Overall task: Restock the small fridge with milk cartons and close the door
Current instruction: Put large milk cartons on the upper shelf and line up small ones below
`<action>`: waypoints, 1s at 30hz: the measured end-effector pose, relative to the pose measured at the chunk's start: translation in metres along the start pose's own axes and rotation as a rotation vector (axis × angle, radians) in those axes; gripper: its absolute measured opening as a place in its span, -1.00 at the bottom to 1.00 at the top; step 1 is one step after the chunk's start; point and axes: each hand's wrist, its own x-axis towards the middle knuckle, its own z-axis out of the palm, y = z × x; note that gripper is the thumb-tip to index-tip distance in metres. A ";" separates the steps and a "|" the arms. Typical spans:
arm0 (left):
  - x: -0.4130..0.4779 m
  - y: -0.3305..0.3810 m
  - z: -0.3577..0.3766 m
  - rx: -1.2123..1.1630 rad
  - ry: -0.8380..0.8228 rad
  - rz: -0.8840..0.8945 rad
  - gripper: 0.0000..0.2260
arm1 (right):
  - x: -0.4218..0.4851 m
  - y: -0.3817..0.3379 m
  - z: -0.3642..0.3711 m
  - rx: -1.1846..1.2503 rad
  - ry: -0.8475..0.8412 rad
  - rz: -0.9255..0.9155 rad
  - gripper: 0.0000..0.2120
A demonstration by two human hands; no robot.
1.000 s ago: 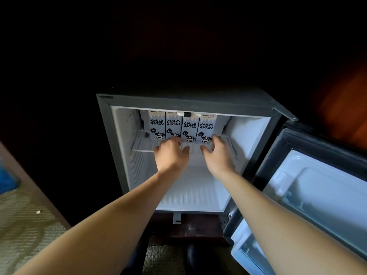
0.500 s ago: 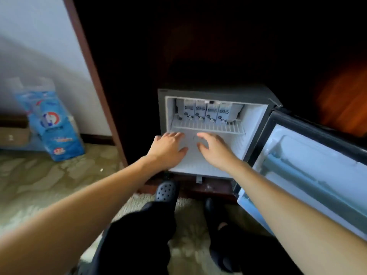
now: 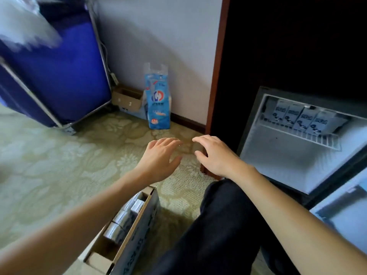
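The small fridge (image 3: 282, 161) stands open at the right inside a dark cabinet. Several blue-and-white milk cartons (image 3: 301, 118) stand in a row on its wire shelf (image 3: 317, 138). Its door (image 3: 343, 211) hangs open at the far right. A cardboard box (image 3: 137, 231) with more cartons (image 3: 127, 217) in it sits on the carpet under my left forearm. My left hand (image 3: 158, 157) and my right hand (image 3: 216, 155) hover over the carpet, left of the fridge, fingers spread and holding nothing.
A blue laundry cart (image 3: 55, 76) on a metal frame stands at the back left. A blue plastic pack (image 3: 157, 100) and a small open cardboard box (image 3: 128, 99) lean against the white wall. My dark trouser leg (image 3: 218, 225) fills the lower middle.
Both hands have left the fridge and swung left over the carpet. My view has turned left and down, bringing the carton box and the blue cart into sight.
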 end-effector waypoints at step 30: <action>-0.254 -0.136 0.149 -0.097 -0.185 -0.787 -0.60 | 0.048 -0.114 0.319 -0.127 -0.570 -0.168 -0.55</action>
